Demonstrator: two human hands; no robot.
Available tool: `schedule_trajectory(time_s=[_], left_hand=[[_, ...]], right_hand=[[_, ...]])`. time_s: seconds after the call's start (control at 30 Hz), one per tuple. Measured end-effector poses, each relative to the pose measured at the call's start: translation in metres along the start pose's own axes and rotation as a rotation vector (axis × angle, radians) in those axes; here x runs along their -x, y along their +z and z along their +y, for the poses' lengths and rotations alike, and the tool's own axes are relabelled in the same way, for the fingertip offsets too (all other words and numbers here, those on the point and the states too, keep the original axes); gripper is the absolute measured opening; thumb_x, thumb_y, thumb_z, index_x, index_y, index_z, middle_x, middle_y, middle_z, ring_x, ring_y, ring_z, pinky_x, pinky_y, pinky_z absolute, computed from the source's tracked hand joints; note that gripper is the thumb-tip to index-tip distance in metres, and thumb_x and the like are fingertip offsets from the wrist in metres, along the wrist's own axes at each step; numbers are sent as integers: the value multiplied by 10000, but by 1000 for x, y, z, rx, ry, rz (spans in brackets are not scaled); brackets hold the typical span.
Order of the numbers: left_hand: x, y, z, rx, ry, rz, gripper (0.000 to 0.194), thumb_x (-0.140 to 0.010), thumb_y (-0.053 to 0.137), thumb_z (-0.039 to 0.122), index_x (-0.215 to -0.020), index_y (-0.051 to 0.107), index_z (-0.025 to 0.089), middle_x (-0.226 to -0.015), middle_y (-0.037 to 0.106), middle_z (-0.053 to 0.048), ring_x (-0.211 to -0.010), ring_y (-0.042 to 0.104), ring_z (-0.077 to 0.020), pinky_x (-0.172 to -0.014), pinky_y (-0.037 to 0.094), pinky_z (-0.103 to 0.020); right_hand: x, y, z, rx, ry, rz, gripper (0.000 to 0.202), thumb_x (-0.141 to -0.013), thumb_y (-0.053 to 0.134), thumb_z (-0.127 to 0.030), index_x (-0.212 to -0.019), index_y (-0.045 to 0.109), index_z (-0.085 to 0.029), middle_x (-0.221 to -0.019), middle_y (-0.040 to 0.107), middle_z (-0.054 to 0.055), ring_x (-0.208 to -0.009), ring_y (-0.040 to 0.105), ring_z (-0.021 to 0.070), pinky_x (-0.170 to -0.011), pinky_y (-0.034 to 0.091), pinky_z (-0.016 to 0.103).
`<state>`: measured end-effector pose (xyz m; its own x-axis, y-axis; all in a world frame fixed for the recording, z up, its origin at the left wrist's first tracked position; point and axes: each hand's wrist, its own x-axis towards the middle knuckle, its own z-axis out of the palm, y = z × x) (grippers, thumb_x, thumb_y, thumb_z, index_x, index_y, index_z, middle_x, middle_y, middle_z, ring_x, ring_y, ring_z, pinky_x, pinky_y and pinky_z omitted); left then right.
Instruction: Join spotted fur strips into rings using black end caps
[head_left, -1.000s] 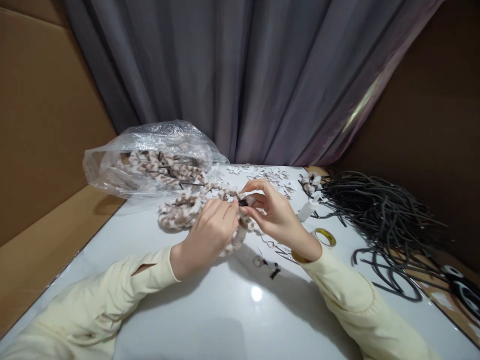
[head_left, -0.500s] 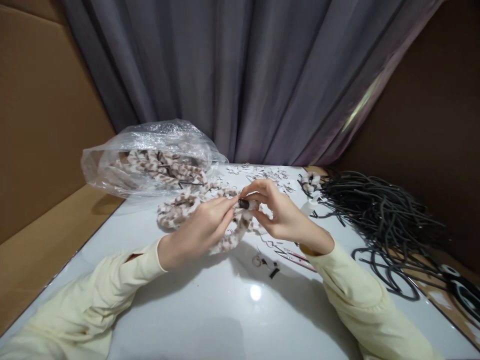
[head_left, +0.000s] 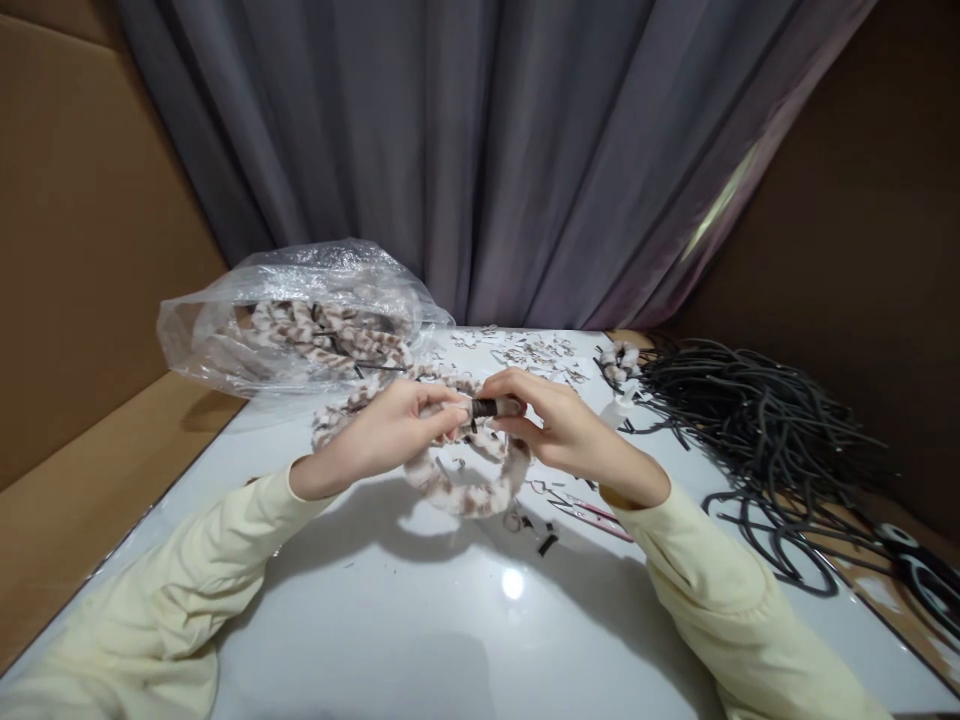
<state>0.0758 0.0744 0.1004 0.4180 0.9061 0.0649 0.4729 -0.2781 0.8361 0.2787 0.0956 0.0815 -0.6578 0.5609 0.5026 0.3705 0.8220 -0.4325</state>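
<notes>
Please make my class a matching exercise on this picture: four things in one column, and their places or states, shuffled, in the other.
1. Furry ring
2. Plastic bag
3. Black cords
4. Curtain

A. Heaped on the right
B. Hanging behind the table
C. Held by the left hand and right hand
D. See-through, with furry pieces inside

Right pairs: 1-C, 2-D, 3-A, 4-B

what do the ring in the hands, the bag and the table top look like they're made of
Ring: probably plush or faux fur, matte, going by its fuzzy, mottled surface.
Bag: thin clear plastic film, glossy, since it crinkles and shows its contents.
Table top: smooth and glossy white, mirroring a bright light; laminate, glass or coated board, can't tell.
</notes>
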Motion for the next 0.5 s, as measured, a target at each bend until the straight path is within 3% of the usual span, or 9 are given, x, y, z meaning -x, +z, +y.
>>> schedule_trajectory(time_s=[0.2,0.37,0.5], left_hand=[[0,-4,3,122,-63,-139,280,-799,498,340,-589,479,155,-526,381,48,-432,327,-58,-397,233,-172],[-1,-6,-1,134,-59,-140,339,-822,487,358,-557,428,156,-519,367,43,-444,272,-59,-410,203,-191],[-6,-6,-7,330,-65,-214,323,-814,521,306,-546,432,150,-536,388,37,-492,322,-66,-477,289,-188]], right_hand=[[0,5,0,-12,32,71,109,-826,502,-105,-900,547,-172,-823,618,33,-718,553,130,-644,410,234],[-1,5,-3,-37,7,105,139,-835,510,-118,-953,551,-179,-854,637,28,-703,567,119,-634,422,223],[-1,1,-3,-40,-28,57,181,-857,481,-118,-994,566,-201,-916,644,33,-789,587,135,-691,435,240]])
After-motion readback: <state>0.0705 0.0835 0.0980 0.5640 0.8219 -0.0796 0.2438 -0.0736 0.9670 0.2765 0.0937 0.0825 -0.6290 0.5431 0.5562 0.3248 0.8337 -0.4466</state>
